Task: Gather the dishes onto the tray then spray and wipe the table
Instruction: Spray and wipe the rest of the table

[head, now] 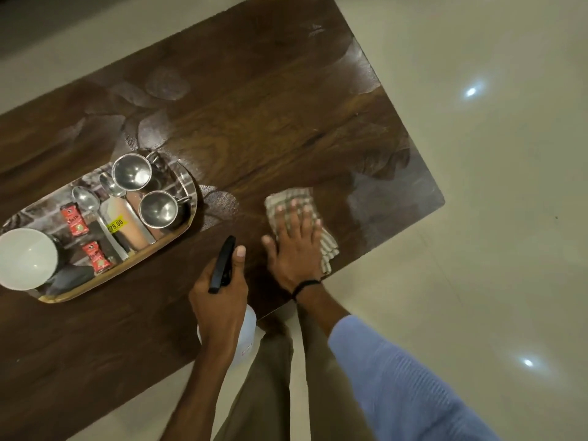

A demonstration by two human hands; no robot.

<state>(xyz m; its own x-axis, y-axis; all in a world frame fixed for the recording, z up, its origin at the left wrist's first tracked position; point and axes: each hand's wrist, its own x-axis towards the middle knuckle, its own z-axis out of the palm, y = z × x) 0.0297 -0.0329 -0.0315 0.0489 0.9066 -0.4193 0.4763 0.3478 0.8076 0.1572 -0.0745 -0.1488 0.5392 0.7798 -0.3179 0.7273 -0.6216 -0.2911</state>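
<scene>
My right hand lies flat, fingers spread, on a checked cloth pressed onto the dark wooden table near its front right edge. My left hand grips a spray bottle with a white body and a black trigger head, held over the table's front edge. The oval tray at the left carries two steel cups, two spoons, a white bowl and red sachets. Wet patches shine on the table top.
Glossy beige floor tiles surround the table to the right and in front. My legs stand against the table's front edge. The table's right corner is just beyond the cloth.
</scene>
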